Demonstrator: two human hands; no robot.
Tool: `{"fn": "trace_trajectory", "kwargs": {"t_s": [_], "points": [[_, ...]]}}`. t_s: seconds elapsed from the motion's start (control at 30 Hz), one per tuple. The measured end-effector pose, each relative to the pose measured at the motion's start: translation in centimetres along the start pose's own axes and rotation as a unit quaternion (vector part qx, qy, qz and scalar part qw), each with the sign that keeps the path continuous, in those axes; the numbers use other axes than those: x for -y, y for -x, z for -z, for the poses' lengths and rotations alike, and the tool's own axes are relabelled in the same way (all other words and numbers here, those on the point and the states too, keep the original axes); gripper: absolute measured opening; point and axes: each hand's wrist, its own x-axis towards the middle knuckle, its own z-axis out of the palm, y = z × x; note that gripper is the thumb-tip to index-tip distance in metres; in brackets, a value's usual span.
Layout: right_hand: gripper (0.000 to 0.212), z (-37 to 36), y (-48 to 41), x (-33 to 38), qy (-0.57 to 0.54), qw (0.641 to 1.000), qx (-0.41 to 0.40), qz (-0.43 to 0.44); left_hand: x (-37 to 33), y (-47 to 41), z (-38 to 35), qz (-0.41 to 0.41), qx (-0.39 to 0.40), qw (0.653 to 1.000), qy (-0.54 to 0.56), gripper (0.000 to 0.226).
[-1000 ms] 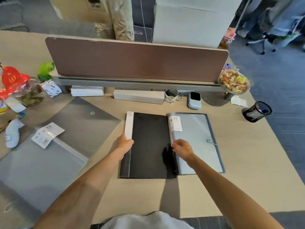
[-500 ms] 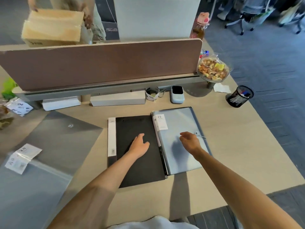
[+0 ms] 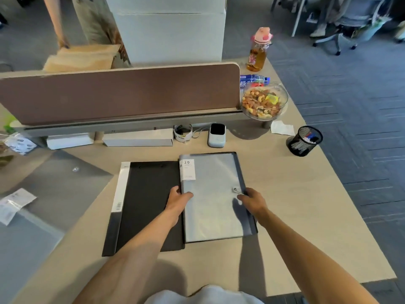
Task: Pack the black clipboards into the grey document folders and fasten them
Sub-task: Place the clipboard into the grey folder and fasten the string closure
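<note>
Black clipboard [image 3: 149,205]: lies flat on the middle of the worktop [image 3: 295,216], nearer the front edge, with a white strip along its left side. By the look of it, it is not yet packed.
Grey document folder [image 3: 212,194]: closed and flat, just right of the clipboard, its left edge lying over the clipboard's right edge. There is a "20" label at its far left corner.
Clasp [image 3: 235,190]: a small metal stud on the cover near the folder's right edge.
Left hand [image 3: 178,199]: takes the folder's left edge, with the thumb on the cover and the fingers curled at the seam with the clipboard.
Right hand [image 3: 252,200]: its fingers curl onto the folder's right edge at the clasp. Whether they also pinch a cord is unclear.
Second folder [image 3: 54,189]: lies flat at the worktop's left side, well apart.
Handling, clipboard: probably stiff, thin and light. It sits flush, so tip up a long edge and hold it there.
Handling, folder: likely floppy, slick plastic that bows from one corner. Hold both long edges and spread the mouth wide.
</note>
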Motion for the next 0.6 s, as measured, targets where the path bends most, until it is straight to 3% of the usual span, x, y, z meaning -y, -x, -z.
{"fn": "trace_trajectory", "kwargs": {"t_s": [0.1, 0.3, 0.6], "points": [[0.022, 0.6, -0.2, 0.0, -0.024, 1.000, 0.007, -0.007, 0.5, -0.3, -0.2, 0.023, -0.006, 0.998, 0.052, 0.064], [0.032, 0.5, -0.8, 0.2, -0.059, 0.998, 0.009, -0.035, 0.2, 0.1, 1.4, 0.017, 0.009, 0.993, 0.115, 0.049], [0.028, -7.6, 1.7, 6.0, -0.132, 0.989, 0.058, -0.017, 1.8, 0.6, 12.0, -0.005, 0.025, 0.983, 0.180, 0.056]]}}
